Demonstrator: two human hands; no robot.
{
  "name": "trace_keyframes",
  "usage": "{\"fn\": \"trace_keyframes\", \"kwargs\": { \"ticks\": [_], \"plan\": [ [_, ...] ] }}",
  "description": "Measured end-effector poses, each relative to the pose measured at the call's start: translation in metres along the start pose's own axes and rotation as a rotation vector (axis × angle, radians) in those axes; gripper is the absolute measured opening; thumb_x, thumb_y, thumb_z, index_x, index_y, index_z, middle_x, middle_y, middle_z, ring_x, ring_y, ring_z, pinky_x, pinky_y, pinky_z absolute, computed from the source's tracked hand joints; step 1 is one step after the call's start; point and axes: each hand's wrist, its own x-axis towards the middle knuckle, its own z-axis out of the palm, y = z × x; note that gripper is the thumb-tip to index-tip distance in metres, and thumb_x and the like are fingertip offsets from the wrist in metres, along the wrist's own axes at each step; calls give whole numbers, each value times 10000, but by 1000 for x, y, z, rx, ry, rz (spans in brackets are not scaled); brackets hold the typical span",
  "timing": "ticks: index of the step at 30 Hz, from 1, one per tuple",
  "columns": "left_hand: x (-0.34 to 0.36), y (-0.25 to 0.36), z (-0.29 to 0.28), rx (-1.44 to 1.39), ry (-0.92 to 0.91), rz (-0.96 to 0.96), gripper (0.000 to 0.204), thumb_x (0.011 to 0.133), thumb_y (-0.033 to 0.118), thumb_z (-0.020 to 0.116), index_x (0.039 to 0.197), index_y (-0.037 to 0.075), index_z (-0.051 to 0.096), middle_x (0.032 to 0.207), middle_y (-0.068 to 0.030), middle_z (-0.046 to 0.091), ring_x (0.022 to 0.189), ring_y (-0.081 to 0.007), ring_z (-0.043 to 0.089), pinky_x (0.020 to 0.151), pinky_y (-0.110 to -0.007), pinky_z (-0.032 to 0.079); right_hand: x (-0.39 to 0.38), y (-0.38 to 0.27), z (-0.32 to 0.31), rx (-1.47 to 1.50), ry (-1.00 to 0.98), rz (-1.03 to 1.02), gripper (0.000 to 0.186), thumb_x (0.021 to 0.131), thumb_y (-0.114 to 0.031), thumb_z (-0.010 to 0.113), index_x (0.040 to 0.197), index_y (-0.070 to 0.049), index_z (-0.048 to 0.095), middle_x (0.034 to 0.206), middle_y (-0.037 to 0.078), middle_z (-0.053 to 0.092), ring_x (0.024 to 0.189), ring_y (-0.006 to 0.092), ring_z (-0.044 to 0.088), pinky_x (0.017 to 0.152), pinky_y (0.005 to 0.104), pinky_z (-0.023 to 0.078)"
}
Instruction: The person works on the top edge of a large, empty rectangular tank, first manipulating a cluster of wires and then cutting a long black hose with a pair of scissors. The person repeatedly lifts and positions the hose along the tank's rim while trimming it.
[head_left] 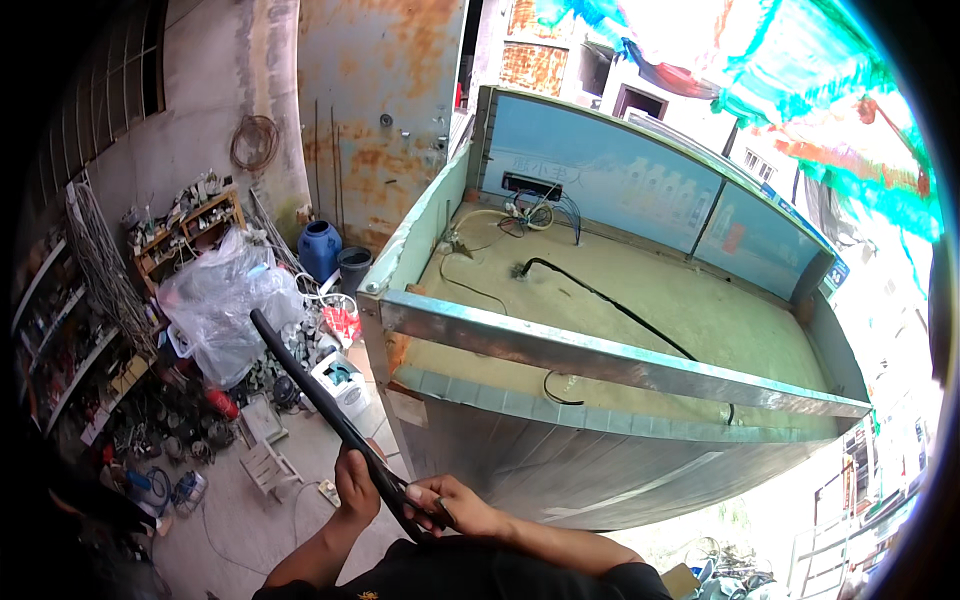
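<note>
The left hand [357,488] wraps around a long black tube [315,392], left of the metal cabinet [540,460]; the right hand [455,505] pinches the tube's near part. The tube is taken up, its far end joined to nothing; what remains is unclear.

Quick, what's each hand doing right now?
Left hand: closed, holding the black tube.
Right hand: closed on the tube's lower part; can't tell if it holds something small too.
</note>
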Motion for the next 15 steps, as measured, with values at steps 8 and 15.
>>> {"fn": "trace_keyframes", "kwargs": {
  "ticks": [8,15],
  "plan": [
    [-17,-9,4,197,-107,145,398,1098,304,325,976,9,563,754,-89,590,643,-223,576,590,-361,439,-12,-7,-4,19,27,-70,511,1049,-503,498,916,-28,631,677,2,534,600,93,509,553,238,424],
    [27,24,25,-613,92,-274,658,1049,632,275,1154,35,534,913,-115,635,799,-202,624,741,-349,527,-26,-7,-14,-18,141,2,462,1060,-435,509,1015,3,651,725,13,578,639,91,558,597,243,456]
  ]
}}
